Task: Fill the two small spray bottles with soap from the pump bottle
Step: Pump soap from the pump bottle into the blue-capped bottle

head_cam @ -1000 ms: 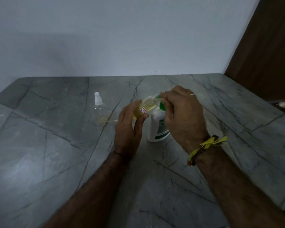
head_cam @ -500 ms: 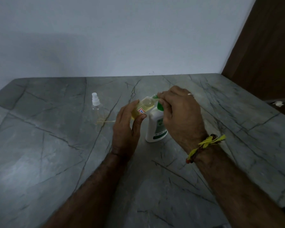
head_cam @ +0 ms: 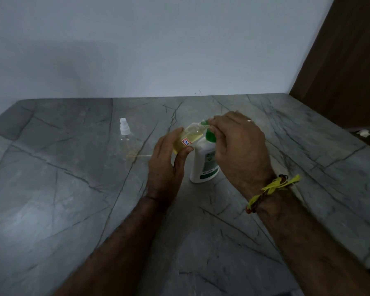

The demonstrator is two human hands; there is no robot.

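Gripping a small clear spray bottle (head_cam: 188,136) between thumb and fingers, the left hand (head_cam: 166,165) tilts it so that its open neck meets the green pump head (head_cam: 209,136) of the white pump bottle (head_cam: 204,165); the tilted bottle holds yellowish liquid and carries a small red-bordered sticker (head_cam: 186,143). The right hand (head_cam: 239,150) sits curled over the pump head, fingertips closed upon its nozzle (a ring shows on one finger, and a yellow thread band (head_cam: 273,189) circles the wrist). The pump bottle stands upright on the grey veined stone tabletop (head_cam: 73,210), just right of the left hand. A second spray bottle (head_cam: 126,139), clear with a white sprayer top fitted, stands apart to the left, with a thin pale stick (head_cam: 139,155) lying on the tabletop beside its base. Behind, a pale wall (head_cam: 158,50) meets a dark brown wooden panel (head_cam: 346,60) at right.
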